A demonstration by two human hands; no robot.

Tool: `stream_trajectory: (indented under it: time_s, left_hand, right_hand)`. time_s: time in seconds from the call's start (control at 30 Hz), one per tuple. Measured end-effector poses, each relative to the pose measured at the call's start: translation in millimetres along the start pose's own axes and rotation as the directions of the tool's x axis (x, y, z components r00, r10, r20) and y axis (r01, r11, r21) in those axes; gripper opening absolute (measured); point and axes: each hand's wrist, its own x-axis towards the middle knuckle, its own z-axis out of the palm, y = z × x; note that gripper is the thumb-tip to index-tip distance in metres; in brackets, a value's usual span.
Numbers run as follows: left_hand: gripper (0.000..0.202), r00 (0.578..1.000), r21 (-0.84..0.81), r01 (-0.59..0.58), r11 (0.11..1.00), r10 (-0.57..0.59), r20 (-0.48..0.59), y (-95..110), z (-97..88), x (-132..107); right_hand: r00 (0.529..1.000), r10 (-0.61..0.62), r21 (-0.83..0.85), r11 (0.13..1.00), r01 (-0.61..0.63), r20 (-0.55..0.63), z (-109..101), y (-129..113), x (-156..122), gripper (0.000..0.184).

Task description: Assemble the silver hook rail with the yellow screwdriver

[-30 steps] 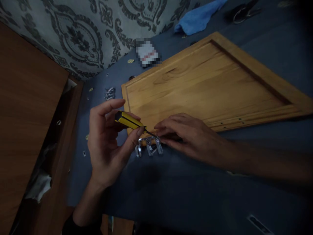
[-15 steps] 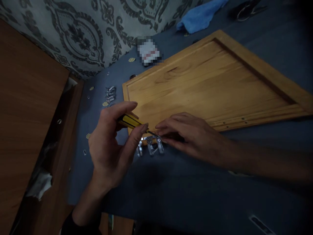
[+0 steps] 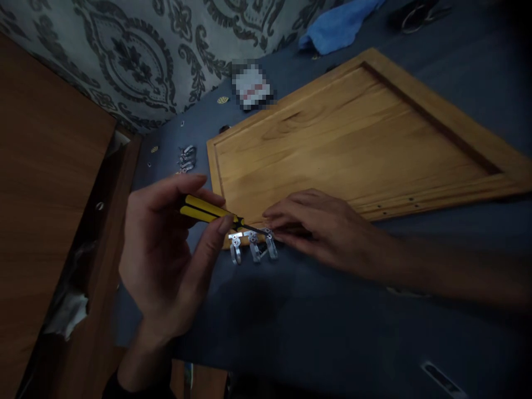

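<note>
My left hand (image 3: 166, 255) pinches a yellow and black screwdriver (image 3: 208, 209) between thumb and fingers, its thin tip reaching right to a metal hook rack (image 3: 253, 244) with three silver hooks. The rack sits at the near left corner of a framed wooden panel (image 3: 353, 138) lying flat on a blue-grey surface. My right hand (image 3: 324, 227) rests palm down beside the rack, fingertips pressed on its right end by the screwdriver tip.
Loose metal hooks (image 3: 186, 158) and small round yellow caps lie on the blue-grey surface (image 3: 332, 332) left of the panel. A blue cloth (image 3: 336, 25) and a blurred white packet (image 3: 251, 86) lie behind it. A brown wooden cabinet (image 3: 45, 183) stands at left under patterned wallpaper.
My left hand has slid left and a little down, drawing the screwdriver handle outward while the tip stays at the rack. My right hand has stayed put.
</note>
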Motion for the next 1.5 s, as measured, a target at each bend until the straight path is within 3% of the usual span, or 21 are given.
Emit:
stream_trajectory:
  time_s: [0.17, 0.57, 0.83, 1.07, 1.17, 1.33, 1.5]
  left_hand:
    - [0.047, 0.999, -0.038, -0.012, 0.999, 0.014, 0.034, -4, 4.4, -5]
    - [0.046, 0.995, 0.063, 0.065, 0.996, -0.070, 0.071, -8, 4.6, -11]
    - [0.040, 0.988, 0.143, -0.107, 0.984, 0.089, 0.129, -14, 6.4, -6]
    - [0.051, 0.995, 0.049, 0.028, 0.998, -0.033, 0.089, -14, 10.1, -9]
    - [0.045, 0.989, 0.098, 0.076, 0.992, -0.088, 0.123, -16, 7.7, -11]
    - [0.035, 0.984, 0.263, 0.000, 0.965, -0.047, 0.173, -21, 4.1, -11]
    - [0.034, 0.982, 0.236, 0.042, 0.971, -0.085, 0.172, -22, 5.1, -11]
  right_hand:
    - [1.000, 0.003, -0.011, 1.000, -0.003, 0.006, 1, 1, 0, 0.016]
    - [0.997, 0.064, 0.025, 0.998, -0.064, 0.035, -1, -2, 1, 0.016]
    - [0.996, 0.077, 0.041, 0.996, -0.079, 0.039, 0, -1, 0, 0.017]
    - [0.996, 0.072, 0.024, 0.997, -0.073, 0.043, 1, 0, 0, 0.016]
    - [0.998, 0.063, 0.004, 0.998, -0.063, 0.024, 2, -1, 0, 0.014]
    - [0.998, 0.056, -0.006, 0.998, -0.056, 0.008, 5, 1, -1, 0.015]
    - [0.999, 0.043, -0.011, 0.999, -0.043, -0.002, 7, 2, -1, 0.026]
